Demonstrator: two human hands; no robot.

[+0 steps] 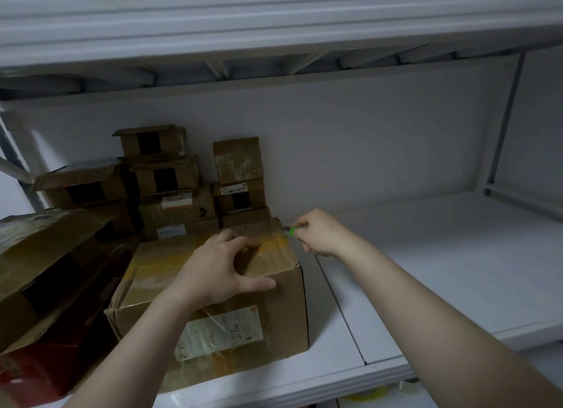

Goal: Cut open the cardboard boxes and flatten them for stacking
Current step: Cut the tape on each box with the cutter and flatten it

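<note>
- While the left hand (225, 264) braces the box (274, 310), fingers bent onto its top and thumb hooked over the front edge, the right hand (316, 232) is closed round a green cutter (292, 231).
- The box sits on the white shelf (426, 255), with other boxes (170, 176) stacked behind it and to its left.
- The cutter's tip is at the far right corner of the box top, where the tape (274, 244) ends; the blade itself is too small to make out.
- The step in hand looks like the start of the first cut through the taped top seam.
- The next move likely calls for a shallow, steady pull along the tape, with the left fingers kept out of the blade's path and the box held firm.
</note>
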